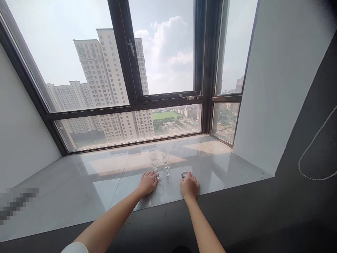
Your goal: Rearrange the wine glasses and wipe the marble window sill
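Observation:
Several small clear stemmed glasses (pixel 166 165) stand in a cluster on a glossy grey stone windowsill (pixel 79 182). My left hand (pixel 147 183) lies palm down on the sill, its fingertips touching the foot of the nearest glass (pixel 157 168). My right hand (pixel 189 186) is curled over a small round silvery object (pixel 184 174) that sits on the sill just right of the glasses; what the object is cannot be made out.
A large dark-framed window (pixel 131 102) runs along the back of the sill, with tall buildings outside. White walls (pixel 273 91) close the sill at both sides. A dark ledge (pixel 250 211) runs below the sill's front edge. A thin white cord (pixel 310 147) loops at right.

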Demonstrator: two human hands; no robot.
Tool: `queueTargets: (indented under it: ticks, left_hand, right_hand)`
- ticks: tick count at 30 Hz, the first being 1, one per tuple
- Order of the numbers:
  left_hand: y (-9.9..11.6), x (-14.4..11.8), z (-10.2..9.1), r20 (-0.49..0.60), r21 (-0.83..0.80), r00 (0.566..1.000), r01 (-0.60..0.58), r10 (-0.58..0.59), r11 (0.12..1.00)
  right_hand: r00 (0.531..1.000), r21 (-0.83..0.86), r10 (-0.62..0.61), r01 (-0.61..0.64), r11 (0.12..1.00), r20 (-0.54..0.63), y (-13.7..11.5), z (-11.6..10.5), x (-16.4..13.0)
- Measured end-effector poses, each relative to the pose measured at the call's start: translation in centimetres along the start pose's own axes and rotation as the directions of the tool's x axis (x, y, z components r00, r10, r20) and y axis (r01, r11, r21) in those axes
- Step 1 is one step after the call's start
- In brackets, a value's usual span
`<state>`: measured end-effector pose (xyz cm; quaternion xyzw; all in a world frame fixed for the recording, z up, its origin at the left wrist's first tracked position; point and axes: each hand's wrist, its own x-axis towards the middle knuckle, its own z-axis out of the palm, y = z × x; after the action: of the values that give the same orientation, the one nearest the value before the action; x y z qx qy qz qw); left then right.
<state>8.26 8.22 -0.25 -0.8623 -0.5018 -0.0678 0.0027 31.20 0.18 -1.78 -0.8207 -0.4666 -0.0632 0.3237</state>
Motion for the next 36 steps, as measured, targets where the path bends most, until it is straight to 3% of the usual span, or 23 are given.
queueTargets:
  ticks: [7,18,36]
  left_hand:
    - [0.9,-1.0,0.6,-0.090,-0.070,0.991,0.089,-0.095,0.994]
    - [1.1,-1.2,0.3,-0.047,-0.087,0.992,0.113,-0.118,0.990]
    - [0.9,-1.2,0.8,-0.084,-0.144,0.989,0.110,-0.123,0.983]
  right_hand:
    - [0.999,-0.017,-0.030,0.029,0.999,-0.028,0.0,-0.2,-0.4]
    - [0.999,-0.051,-0.044,0.044,0.998,0.001,0.2,-0.1,-0.5]
    - [0.999,-0.118,-0.047,0.045,0.992,-0.009,0.4,0.4,-0.6]
